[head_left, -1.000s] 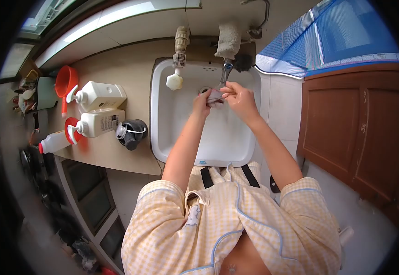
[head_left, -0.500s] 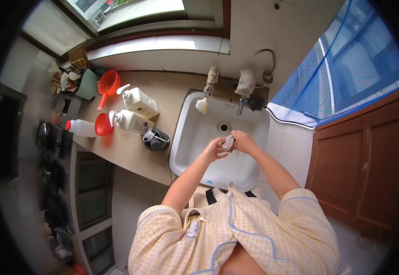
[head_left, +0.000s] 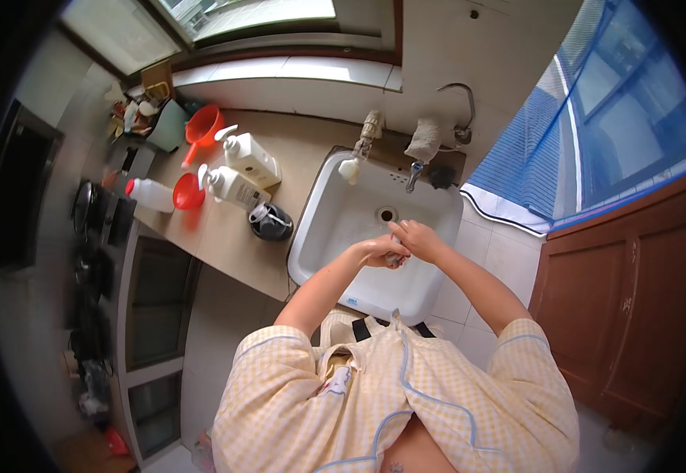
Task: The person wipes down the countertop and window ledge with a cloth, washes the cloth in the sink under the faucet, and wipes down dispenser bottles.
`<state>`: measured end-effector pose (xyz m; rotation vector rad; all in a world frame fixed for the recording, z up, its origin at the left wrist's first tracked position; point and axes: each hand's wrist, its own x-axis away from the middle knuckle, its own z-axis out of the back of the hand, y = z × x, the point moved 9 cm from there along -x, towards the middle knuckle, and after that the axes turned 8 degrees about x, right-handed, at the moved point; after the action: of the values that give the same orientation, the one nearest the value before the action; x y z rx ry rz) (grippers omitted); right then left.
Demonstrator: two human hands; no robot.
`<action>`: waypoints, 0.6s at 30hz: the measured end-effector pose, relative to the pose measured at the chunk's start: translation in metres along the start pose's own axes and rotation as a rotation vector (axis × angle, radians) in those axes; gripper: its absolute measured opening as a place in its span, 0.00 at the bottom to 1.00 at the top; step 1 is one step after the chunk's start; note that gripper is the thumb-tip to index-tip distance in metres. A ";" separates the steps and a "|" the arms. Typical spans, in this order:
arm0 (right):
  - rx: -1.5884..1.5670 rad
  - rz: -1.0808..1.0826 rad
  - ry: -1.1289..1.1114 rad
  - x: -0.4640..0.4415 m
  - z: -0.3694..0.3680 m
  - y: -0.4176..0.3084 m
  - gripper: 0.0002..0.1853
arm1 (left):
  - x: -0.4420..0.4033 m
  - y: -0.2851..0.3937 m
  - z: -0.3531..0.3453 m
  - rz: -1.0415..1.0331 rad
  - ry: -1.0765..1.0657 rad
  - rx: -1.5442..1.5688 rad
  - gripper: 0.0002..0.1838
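Observation:
A small bunched-up greyish cloth (head_left: 392,258) is squeezed between my two hands over the white sink (head_left: 309,229). My left hand (head_left: 376,249) is closed around it, and only a little of the fabric shows below the fingers. From the upper right, my right hand (head_left: 418,236) wraps over the top end of the cloth, close against the left hand. The drain (head_left: 387,214) lies just beyond my hands. Past it is the tap (head_left: 414,177), which has a pale wrapping on its pipe; I cannot see water running.
On the counter (head_left: 224,252) to the left stand two white pump bottles (head_left: 252,162), a dark jar (head_left: 272,223), a red ladle (head_left: 204,124), a red funnel (head_left: 188,191) and a white bottle (head_left: 150,195). A second pipe outlet (head_left: 349,169) overhangs the sink. A brown door (head_left: 619,292) is at right.
My hands have closed tighter on the cloth, so less of it shows. My right hand now covers its top, and the view has shifted slightly.

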<state>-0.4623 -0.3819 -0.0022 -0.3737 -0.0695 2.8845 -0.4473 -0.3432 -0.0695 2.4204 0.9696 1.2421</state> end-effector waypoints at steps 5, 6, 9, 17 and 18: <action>-0.025 -0.059 -0.113 0.011 -0.013 0.002 0.14 | -0.021 -0.016 0.003 0.024 0.039 -0.043 0.06; 0.008 -0.062 -0.148 0.013 -0.018 0.004 0.13 | -0.025 -0.016 0.006 0.000 0.093 -0.140 0.07; 0.034 -0.068 -0.265 0.016 -0.027 0.004 0.11 | -0.028 -0.018 0.016 -0.027 0.183 -0.342 0.07; -0.007 -0.249 -0.467 0.012 -0.040 0.001 0.10 | -0.004 0.024 0.000 -0.587 0.415 -1.433 0.09; -0.117 -0.375 -0.463 0.014 -0.044 0.009 0.11 | 0.001 0.028 0.001 -0.623 0.494 -1.506 0.10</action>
<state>-0.4658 -0.3863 -0.0488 0.2700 -0.3467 2.5367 -0.4337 -0.3630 -0.0557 0.6259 0.4302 1.4567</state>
